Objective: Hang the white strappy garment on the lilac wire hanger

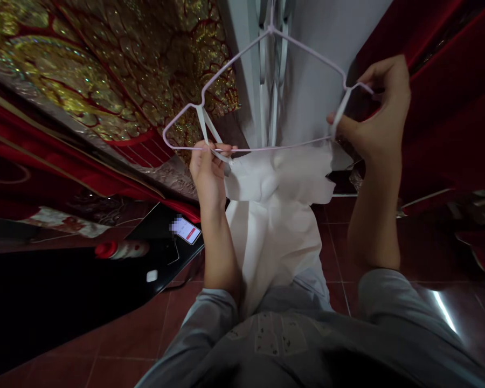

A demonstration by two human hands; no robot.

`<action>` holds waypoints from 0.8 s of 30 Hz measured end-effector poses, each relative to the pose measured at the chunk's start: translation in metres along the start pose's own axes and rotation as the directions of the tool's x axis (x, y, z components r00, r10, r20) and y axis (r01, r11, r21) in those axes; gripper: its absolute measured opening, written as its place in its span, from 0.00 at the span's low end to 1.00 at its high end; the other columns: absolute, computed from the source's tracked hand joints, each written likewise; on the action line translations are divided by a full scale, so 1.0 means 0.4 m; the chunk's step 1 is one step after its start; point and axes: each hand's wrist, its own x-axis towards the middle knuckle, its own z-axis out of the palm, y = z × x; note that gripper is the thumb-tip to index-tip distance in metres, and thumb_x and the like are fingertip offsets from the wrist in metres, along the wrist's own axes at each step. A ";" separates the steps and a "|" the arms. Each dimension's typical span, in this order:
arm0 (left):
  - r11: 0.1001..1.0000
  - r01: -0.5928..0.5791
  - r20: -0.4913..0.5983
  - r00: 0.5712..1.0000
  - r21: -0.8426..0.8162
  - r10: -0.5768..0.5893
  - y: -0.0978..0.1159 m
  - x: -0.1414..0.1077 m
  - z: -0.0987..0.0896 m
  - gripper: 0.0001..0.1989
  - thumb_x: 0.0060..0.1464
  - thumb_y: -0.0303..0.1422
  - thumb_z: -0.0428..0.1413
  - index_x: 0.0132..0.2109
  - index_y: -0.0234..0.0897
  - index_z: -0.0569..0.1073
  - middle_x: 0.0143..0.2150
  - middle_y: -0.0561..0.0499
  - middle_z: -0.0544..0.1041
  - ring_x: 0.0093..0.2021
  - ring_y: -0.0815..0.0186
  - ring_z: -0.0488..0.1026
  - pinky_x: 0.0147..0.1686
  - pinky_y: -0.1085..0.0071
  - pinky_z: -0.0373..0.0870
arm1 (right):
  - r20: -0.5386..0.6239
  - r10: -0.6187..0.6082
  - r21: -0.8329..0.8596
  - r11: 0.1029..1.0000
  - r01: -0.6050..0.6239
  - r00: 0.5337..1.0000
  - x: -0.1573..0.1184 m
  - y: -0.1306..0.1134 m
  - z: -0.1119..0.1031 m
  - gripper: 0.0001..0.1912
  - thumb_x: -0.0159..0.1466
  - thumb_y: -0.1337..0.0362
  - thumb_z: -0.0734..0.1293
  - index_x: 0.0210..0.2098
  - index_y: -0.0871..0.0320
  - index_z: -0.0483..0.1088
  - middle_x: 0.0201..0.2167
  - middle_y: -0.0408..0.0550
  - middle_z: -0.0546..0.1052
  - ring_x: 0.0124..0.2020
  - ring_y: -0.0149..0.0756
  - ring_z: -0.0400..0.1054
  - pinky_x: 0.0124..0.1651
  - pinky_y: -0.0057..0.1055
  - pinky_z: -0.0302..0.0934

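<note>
A pale pink wire hanger (242, 54) hangs in front of me, its hook running out of the top of the view. From its two shoulder notches a white dress (275, 226) hangs by thin white straps, with a bow-like gather at the chest. My left hand (210, 172) is closed at the lower left of the hanger, pinching the left strap (210, 129) by the bottom bar. My right hand (380, 108) curls round the right end of the hanger, the thumb against the right strap (341, 113). Its fingertips are partly hidden behind the hanger's end.
Gold sequinned garments (84, 70) hang on the left, and red cloth (448, 108) on the right. At the lower left a black table (84, 302) holds a lit phone (188, 230), a red-capped bottle (121, 249) and a small white case (152, 276). Red tiles cover the floor (133, 328).
</note>
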 end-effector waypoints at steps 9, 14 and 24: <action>1.000 0.026 0.002 1.000 -0.005 -0.026 -0.003 -0.015 0.015 0.17 0.69 0.48 0.64 0.38 0.44 0.71 0.36 0.51 0.84 0.42 0.59 0.85 0.53 0.63 0.81 | -0.427 -0.288 0.066 0.936 0.347 0.857 -0.067 -0.046 0.041 0.15 0.71 0.48 0.64 0.47 0.50 0.71 0.42 0.46 0.68 0.46 0.42 0.68 0.54 0.49 0.68; 0.999 -0.037 -0.006 0.999 0.007 0.037 -0.014 -0.029 0.016 0.17 0.67 0.49 0.65 0.40 0.43 0.72 0.39 0.49 0.85 0.41 0.59 0.85 0.52 0.62 0.80 | 0.216 -0.001 0.297 0.953 -0.065 0.976 -0.197 -0.149 0.091 0.18 0.70 0.55 0.71 0.58 0.46 0.74 0.55 0.49 0.77 0.32 0.32 0.66 0.37 0.40 0.72; 0.965 -0.022 0.096 0.995 0.262 -0.003 0.137 -0.063 -0.013 0.11 0.72 0.39 0.63 0.40 0.41 0.84 0.39 0.47 0.83 0.39 0.61 0.77 0.39 0.66 0.74 | 0.165 0.114 0.359 0.918 -0.167 0.980 -0.259 -0.149 0.150 0.21 0.71 0.55 0.70 0.62 0.45 0.71 0.63 0.51 0.73 0.31 0.31 0.64 0.36 0.39 0.70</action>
